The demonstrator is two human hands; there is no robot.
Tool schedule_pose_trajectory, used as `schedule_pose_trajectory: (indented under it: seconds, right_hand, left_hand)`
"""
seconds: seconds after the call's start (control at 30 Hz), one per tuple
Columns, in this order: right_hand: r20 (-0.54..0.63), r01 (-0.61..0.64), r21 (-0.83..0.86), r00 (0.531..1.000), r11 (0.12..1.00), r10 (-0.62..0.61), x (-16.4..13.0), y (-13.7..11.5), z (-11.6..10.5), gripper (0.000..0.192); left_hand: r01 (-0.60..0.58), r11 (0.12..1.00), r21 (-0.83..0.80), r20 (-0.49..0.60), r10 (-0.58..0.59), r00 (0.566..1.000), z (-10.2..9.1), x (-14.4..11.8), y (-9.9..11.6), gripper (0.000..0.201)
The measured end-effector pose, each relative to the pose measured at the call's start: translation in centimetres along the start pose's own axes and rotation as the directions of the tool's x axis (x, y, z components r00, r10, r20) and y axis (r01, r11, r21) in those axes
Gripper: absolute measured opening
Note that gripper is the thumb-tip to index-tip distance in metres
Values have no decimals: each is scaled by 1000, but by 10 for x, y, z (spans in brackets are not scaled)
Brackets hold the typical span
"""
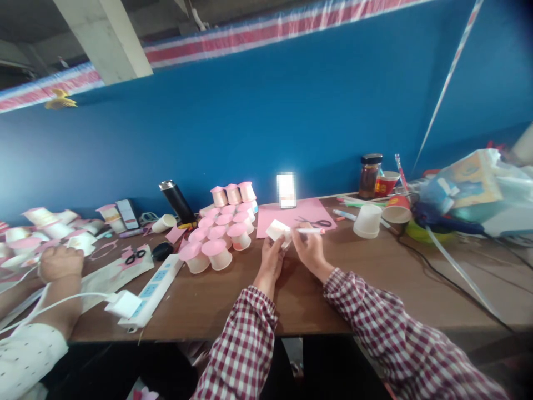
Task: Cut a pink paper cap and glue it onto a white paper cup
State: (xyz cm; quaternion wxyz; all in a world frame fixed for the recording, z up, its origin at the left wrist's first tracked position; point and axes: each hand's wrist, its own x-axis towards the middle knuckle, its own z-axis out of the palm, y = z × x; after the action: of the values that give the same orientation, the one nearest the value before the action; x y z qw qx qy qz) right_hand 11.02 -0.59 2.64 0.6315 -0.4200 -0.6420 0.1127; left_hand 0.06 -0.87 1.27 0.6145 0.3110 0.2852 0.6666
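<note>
Left hand (273, 256): curled round white cup (277, 228). Right hand (310, 251): pinched pen (310, 230). Likely risk: stray mark, if cup twisted.

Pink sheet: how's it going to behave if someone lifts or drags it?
Probably floppy: the pink sheet looks thin and lies flat, so a one-corner lift may sag. The scissors on it would likely slide if it tilts. The blurred white item appears to stand at its far edge and might tip under a sharp tug.
</note>
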Motion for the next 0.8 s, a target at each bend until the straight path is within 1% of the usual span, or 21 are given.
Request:
schedule_pose_trajectory:
  seconds: [0.33, 0.5, 0.8]
  right_hand:
    - [-21, -6, -19, 1000, 1000, 6, 2, 0, 0, 14]
    - [-26, -6, -24, 1000, 1000, 5, 2, -1, -1, 16]
    - [-7, 2, -27, 1000, 1000, -2, 1, 1, -1, 15]
  left_hand:
    - [-23, 1000, 11, 18, 23, 1000, -2, 0, -2, 37]
    - [-15, 1000, 13, 4, 15, 1000, -2, 0, -1, 40]
    - [-23, 1000, 4, 15, 23, 1000, -1, 0, -2, 32]
